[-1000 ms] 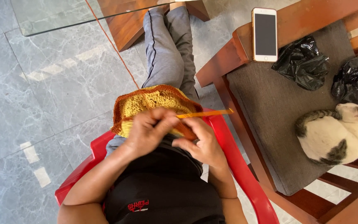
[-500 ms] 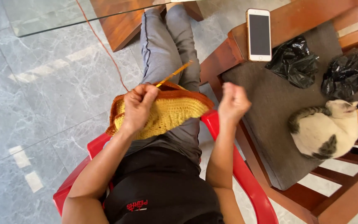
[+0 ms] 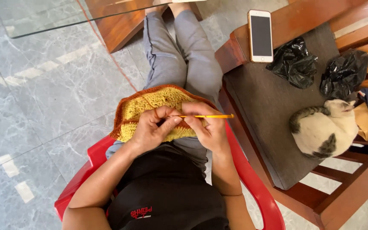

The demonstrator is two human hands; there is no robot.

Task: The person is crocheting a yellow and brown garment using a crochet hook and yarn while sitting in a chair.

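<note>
My right hand (image 3: 207,130) pinched the yellow crochet hook (image 3: 201,116), which lay level with its tip at the fingers of my left hand (image 3: 152,130). That hand was closed on the near edge of the yellow crochet piece (image 3: 150,102), spread over my lap. I judged the hook could slip out of its loop if the left hand eased its hold. Beside the piece stood a wooden bench (image 3: 337,200) with a cat (image 3: 320,132), a phone (image 3: 260,36) and two black bags (image 3: 294,64).
</note>
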